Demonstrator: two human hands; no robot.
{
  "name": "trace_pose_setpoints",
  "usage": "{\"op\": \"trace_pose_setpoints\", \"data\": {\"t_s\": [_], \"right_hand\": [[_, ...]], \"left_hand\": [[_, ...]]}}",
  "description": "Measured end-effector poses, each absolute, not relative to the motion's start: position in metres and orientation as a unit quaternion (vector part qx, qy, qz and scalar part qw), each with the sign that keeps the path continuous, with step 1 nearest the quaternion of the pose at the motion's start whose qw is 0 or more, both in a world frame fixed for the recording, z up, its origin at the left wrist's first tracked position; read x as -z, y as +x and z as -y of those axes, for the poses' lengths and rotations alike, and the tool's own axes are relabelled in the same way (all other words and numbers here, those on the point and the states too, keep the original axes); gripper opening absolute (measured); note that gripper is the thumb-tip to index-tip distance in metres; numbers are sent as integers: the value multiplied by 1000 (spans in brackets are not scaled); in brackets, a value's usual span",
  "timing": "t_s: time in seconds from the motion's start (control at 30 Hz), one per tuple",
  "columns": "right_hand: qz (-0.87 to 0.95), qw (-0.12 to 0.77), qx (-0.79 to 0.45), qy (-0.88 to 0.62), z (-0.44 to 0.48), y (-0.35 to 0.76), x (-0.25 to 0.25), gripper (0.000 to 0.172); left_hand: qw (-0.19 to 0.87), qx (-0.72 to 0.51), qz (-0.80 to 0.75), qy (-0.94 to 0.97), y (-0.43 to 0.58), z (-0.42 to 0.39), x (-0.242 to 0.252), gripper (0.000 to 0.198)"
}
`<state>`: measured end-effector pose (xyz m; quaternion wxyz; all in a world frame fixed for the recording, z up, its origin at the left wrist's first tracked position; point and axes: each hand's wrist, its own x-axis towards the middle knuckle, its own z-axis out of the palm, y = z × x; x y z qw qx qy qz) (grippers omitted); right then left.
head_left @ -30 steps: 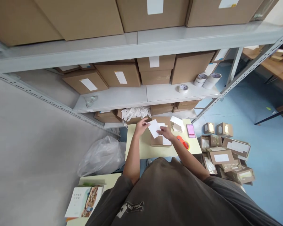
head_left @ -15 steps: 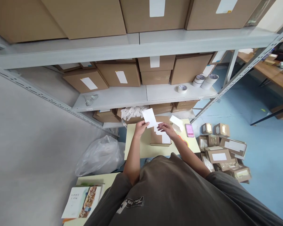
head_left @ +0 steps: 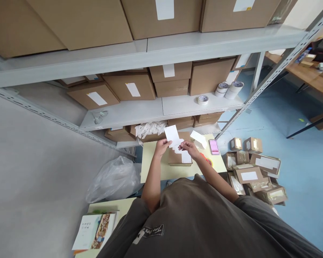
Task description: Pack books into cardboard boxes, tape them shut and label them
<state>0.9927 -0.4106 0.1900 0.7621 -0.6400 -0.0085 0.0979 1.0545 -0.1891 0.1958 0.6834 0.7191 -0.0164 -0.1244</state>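
Drew in the fingers of the right hand (head_left: 190, 148) since the earlier frame: splayed then, bunched over the white slips (head_left: 175, 149) now. Cannot tell if gripping one. Got the white sheet (head_left: 171, 133) pinched in the left hand (head_left: 162, 146), mid-frame, raised over the upper-left part of the cardboard box (head_left: 174, 158) on the worktop (head_left: 164, 172). Looks like separating papers. Next move calls for keeping the sheet pinched, singling out slips lightly, not scattering the others.
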Motion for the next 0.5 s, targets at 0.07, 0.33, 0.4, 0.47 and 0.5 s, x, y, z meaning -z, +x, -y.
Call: {"op": "trace_pose_setpoints", "data": {"t_s": [0.07, 0.33, 0.4, 0.47, 0.5], "right_hand": [[17, 760, -85, -645, 415, 990, -191, 41], [56, 741, -44, -668, 434, 988, -200, 44], [64, 740, -35, -668, 438, 987, -202, 44], [65, 747, -29, -661, 441, 986, -202, 42], [65, 751, -28, -657, 442, 985, -203, 42]], "left_hand": [[666, 98, -4, 740, 1051, 196, -200, 53], [610, 78, 156, 773, 1019, 234, -225, 31], [623, 69, 175, 759, 1012, 244, -227, 30], [632, 30, 163, 757, 1008, 252, -227, 29], [634, 16, 157, 757, 1006, 255, -226, 28]]}}
